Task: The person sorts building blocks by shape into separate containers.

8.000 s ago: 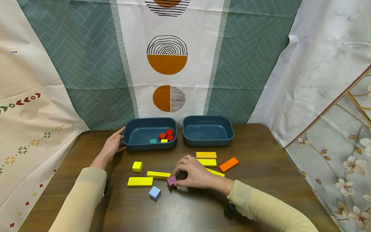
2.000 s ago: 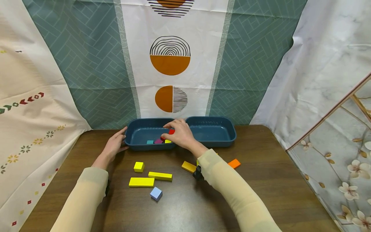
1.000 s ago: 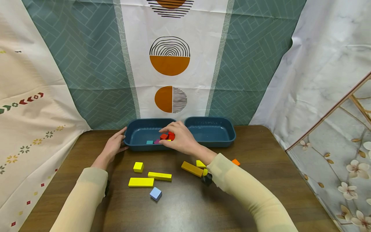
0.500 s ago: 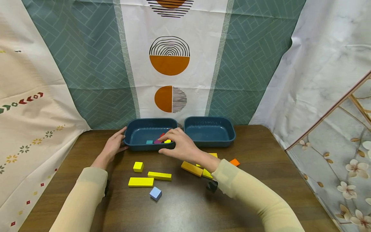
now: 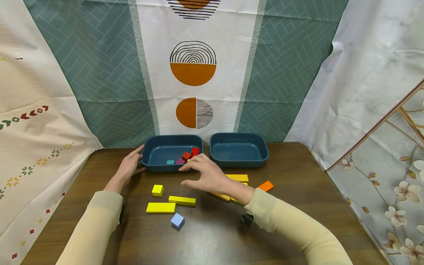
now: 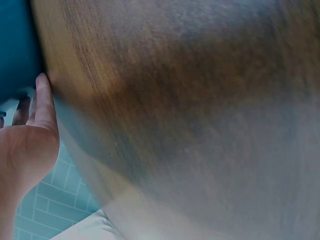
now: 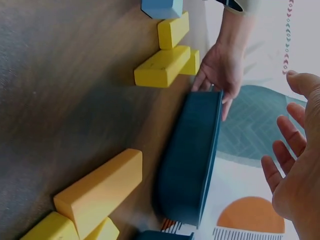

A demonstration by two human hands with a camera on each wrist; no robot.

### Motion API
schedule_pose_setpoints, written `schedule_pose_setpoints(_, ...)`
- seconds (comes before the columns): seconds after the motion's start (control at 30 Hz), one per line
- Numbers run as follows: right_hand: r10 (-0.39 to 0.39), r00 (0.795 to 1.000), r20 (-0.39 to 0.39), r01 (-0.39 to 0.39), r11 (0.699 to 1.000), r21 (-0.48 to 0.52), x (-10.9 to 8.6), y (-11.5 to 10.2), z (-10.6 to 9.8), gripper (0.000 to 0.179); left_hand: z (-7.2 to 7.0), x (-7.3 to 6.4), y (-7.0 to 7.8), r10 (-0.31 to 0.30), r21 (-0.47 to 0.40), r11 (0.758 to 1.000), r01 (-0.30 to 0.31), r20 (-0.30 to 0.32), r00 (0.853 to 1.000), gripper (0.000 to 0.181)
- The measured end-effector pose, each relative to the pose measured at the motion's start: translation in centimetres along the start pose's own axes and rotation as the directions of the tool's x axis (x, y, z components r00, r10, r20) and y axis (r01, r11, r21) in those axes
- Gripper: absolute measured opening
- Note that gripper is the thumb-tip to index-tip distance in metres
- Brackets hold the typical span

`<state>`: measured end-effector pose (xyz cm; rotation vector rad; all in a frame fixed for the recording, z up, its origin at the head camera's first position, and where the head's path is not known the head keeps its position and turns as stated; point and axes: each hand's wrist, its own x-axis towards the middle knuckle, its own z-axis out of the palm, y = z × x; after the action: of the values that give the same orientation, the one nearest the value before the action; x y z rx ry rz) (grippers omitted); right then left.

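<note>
My left hand [image 5: 128, 167] rests against the left end of the left dark blue tray [image 5: 165, 168], its fingers straight along the wall. In that tray lie red cubes [image 5: 186, 156], a purple block [image 5: 180, 161] and a teal one [image 5: 170, 162]; the yellow one is mostly hidden behind my right fingers. My right hand [image 5: 210, 176] hovers over the table in front of this tray, thumb and fingers spread apart, holding nothing. The right wrist view shows the same bare hand [image 7: 305, 150] beside the tray wall [image 7: 187, 155]. Below my right forearm lies an amber block [image 7: 102, 185], partly covered in the head view.
A second blue tray [image 5: 238, 163] stands to the right. On the table lie a yellow cube [image 5: 158, 190], a flat yellow block [image 5: 161, 208], a thin yellow block [image 5: 182, 201], a light blue cube [image 5: 177, 221] and an orange block [image 5: 265, 186]. Patterned cloth [image 5: 275, 73] hangs behind.
The purple cube, earlier pinched by my right hand over the table, now lies in the left tray. My right hand has since drawn back from the tray towards me. The left hand stays.
</note>
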<state>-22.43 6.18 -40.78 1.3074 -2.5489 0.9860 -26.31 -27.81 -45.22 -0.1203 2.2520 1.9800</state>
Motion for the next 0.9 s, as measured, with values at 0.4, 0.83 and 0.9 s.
schedule_pose_setpoints(0.4, -0.006, 0.998, 0.063, 0.002, 0.998, 0.058, -1.5, -0.5, 0.8, 0.036, 0.1, -0.3, 0.3, -0.001, 0.002, 1.000, 0.001, 0.002, 1.000, 0.059)
schedule_pose_setpoints(0.83, -0.038, 0.989, 0.140, 0.026, 0.996, 0.087, -2.8, -0.7, 1.9, 0.036, -0.7, 1.8, -2.4, 0.020, 0.053, 0.998, -0.018, -0.034, 0.999, 0.056)
schedule_pose_setpoints(0.9, -0.039, 0.989, 0.144, 0.027, 0.996, 0.085, -3.0, -0.7, 1.9, 0.036, -0.7, 1.8, -2.5, 0.022, 0.056, 0.998, -0.020, -0.035, 0.999, 0.056)
